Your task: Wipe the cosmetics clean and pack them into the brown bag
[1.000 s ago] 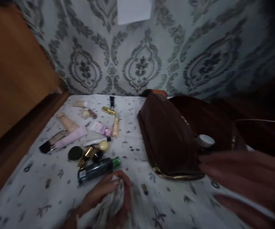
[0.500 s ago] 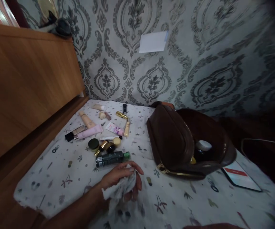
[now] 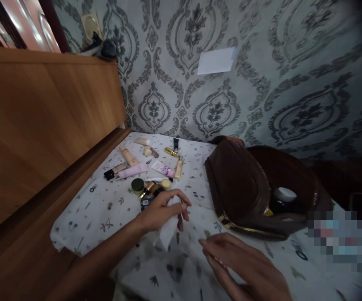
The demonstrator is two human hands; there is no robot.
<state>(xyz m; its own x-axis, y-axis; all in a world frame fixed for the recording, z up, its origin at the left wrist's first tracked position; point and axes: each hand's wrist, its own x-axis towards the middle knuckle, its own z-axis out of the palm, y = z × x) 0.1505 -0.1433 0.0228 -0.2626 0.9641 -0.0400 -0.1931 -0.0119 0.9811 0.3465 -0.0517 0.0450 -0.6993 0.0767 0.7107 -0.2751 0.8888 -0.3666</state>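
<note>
A crumpled white wipe (image 3: pixel 168 232) hangs from my left hand (image 3: pixel 160 211), its fingers curled around the cloth. Behind that hand, the dark bottle (image 3: pixel 145 203) is mostly covered. At the lower right, my right hand (image 3: pixel 243 261) is partly closed, thumb and fingers close together; whatever may be between them is hidden. Just beyond my left hand lie a dark-lidded jar (image 3: pixel 137 184), a gold-and-black tube (image 3: pixel 147 189) and a small cream-lidded jar (image 3: pixel 166 184). In front of the wall stands an unzipped brown leather bag (image 3: pixel 237 188) with a white-lidded jar (image 3: pixel 285 194) inside.
Further back lie a lilac tube (image 3: pixel 133 170), a pink-and-white tube (image 3: pixel 163 168), a peach tube (image 3: pixel 128 156) and a gold lipstick case (image 3: pixel 171 151). A wooden cabinet (image 3: pixel 49 125) borders the left side. The patterned cloth (image 3: pixel 83 209) covers the surface. A pixelated patch hides the right side.
My right hand has come into view from the bottom edge. My left hand, still with the wipe, now covers most of the bottle. The camera view has shifted left.
</note>
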